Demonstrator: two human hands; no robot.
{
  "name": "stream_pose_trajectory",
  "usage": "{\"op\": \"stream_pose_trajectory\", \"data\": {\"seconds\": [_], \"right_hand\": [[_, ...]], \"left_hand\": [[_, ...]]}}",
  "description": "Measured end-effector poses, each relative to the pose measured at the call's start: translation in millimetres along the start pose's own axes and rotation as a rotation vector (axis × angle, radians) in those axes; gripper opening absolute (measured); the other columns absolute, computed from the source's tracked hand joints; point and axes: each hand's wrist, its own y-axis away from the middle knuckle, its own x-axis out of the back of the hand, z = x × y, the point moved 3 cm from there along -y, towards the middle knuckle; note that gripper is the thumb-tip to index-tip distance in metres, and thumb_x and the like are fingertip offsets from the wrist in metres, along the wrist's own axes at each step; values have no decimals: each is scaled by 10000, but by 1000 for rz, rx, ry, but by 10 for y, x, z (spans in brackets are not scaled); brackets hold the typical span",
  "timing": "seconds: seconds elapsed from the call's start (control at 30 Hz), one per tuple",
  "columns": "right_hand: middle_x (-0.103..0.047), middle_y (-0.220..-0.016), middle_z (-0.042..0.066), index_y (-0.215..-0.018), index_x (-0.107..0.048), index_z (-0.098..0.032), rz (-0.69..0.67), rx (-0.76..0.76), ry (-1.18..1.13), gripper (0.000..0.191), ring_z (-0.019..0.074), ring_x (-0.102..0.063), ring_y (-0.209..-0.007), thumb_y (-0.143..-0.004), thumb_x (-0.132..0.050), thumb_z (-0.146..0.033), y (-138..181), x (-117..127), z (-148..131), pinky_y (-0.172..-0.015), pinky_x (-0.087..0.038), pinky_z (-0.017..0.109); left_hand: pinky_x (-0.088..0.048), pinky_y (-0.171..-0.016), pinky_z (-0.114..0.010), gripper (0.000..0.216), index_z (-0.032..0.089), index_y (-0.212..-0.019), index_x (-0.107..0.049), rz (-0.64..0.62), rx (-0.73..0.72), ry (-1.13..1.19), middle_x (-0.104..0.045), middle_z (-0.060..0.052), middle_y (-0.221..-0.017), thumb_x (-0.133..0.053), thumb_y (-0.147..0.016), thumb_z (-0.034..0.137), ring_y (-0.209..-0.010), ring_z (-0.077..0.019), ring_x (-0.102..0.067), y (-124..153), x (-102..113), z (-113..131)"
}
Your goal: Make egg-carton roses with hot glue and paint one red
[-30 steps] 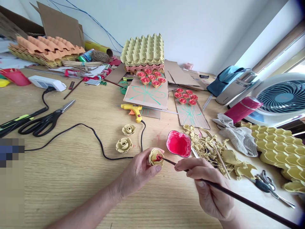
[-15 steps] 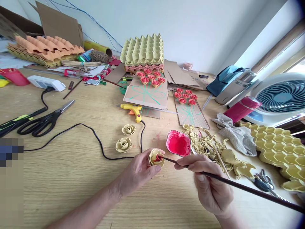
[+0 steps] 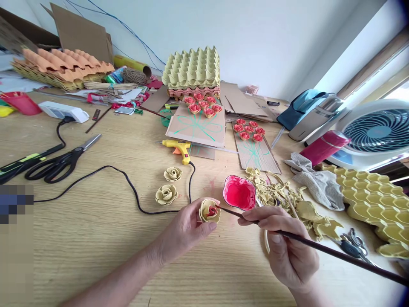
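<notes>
Between the thumb and fingers of my left hand (image 3: pixel 188 221) is a pale yellow paper-pulp rose (image 3: pixel 209 216), its centre painted red. My right hand (image 3: pixel 287 243) grips a long dark paintbrush (image 3: pixel 306 242), whose tip meets the upper right of the rose's centre. Just behind the rose stands a small dish of red paint (image 3: pixel 239 192). Two unpainted roses, one nearer (image 3: pixel 166 194) and one farther (image 3: pixel 173 173), lie left of it on the table.
A yellow glue gun (image 3: pixel 177 148) trails its black cord across the table. Scissors (image 3: pixel 64 162) lie left. Behind are cardboard pieces with red roses (image 3: pixel 198 128). Yellow scraps (image 3: pixel 281 192), keys (image 3: pixel 354 245), a grey cloth (image 3: pixel 319 183) and an egg tray (image 3: pixel 373 200) occupy the right.
My right hand has shifted slightly right, drawing the brush tip from the rose's middle toward its upper right edge. More of the red centre shows. My left hand stays nearly still.
</notes>
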Motion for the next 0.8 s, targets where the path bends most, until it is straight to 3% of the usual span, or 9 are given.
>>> {"op": "stream_pose_trajectory", "data": {"seconds": [0.2, 0.8], "right_hand": [[-707, -1178, 134, -1267, -580, -159, -78, 0, 24, 312, 225, -720, -1072, -1047, -404, -25, 2, -39, -10, -881, -631, 410], [-732, -1113, 130, -1244, -588, -190, -60, 16, 84, 277, 225, -757, -996, -1064, -407, -85, -23, -50, -31, -799, -663, 380]], "left_hand": [[-484, -754, -259, 473, 194, -1218, -621, 17, -69, 27, -612, -31, -1021, -825, -838, 389, -882, -163, -552, -23, 13, -103], [-497, -757, -269, 480, 209, -1207, -576, 120, -86, -71, -636, -37, -1030, -805, -792, 284, -902, -184, -598, -22, 42, -168]]}}
